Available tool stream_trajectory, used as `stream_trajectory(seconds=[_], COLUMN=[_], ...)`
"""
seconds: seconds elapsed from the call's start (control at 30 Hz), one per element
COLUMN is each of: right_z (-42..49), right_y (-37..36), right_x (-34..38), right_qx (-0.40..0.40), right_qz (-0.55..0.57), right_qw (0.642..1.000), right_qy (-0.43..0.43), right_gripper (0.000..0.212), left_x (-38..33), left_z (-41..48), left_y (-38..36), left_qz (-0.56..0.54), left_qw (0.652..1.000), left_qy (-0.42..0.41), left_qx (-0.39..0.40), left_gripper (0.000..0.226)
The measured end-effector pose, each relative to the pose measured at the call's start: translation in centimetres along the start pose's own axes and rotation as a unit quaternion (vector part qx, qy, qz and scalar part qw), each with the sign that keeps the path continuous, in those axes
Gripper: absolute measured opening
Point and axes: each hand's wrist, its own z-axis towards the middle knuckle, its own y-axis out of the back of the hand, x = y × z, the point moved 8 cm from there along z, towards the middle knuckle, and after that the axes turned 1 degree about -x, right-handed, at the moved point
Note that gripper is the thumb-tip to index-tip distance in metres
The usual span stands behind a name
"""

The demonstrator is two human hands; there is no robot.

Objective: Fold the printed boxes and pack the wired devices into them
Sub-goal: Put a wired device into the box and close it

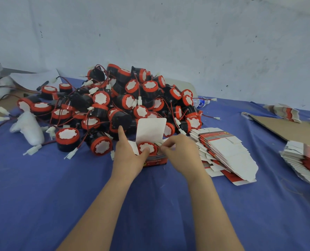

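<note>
Squarely on the blue-covered worktop point(41, 187), before a heap of wired devices point(132, 98) and beside a fanned stack of flat boxes point(223, 149), an open printed box point(156, 161) holds one red-capped device point(147, 147). The left hand point(130, 156) presses its thumb on the cap, index finger straight. The right hand point(183, 153) has its fingers point(166, 150) pinched on the device's wire point(158, 144) at the box's rim.

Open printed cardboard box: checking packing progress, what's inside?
Red-rimmed, white-faced round wired device, pressed by the left hand; right hand pinches a white piece beside it. Box walls hide its body.
</note>
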Motion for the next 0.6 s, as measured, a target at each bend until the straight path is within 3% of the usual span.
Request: stream_trajectory(seconds=[0.2, 0.4, 0.5, 0.6], right_z=[0.1, 2.2, 3.2, 3.6], right_y=[-0.7, -1.9, -2.3, -2.3], right_x=[0.7, 0.8, 1.1, 2.0], right_qx=[-0.006, 0.09, 0.127, 0.141], right_qz=[-0.046, -0.153, -0.204, -0.227], right_qw=[0.999, 0.983, 0.969, 0.961], right_qy=[-0.028, -0.056, -0.064, -0.065], right_gripper=[0.014, 0.024, 0.009, 0.013], left_x=[-0.3, -0.4, -0.5, -0.5], left_z=[-0.1, 0.0, 0.1, 0.1], left_y=[0.1, 0.0, 0.0, 0.0], left_qz=[-0.002, -0.002, 0.0, 0.0], left_qw=[1.0, 1.0, 1.0, 1.0], left_qy=[-0.006, -0.01, -0.009, -0.012], left_qx=[-0.002, -0.003, -0.005, -0.006], left_gripper=[0.108, 0.106, 0.106, 0.104])
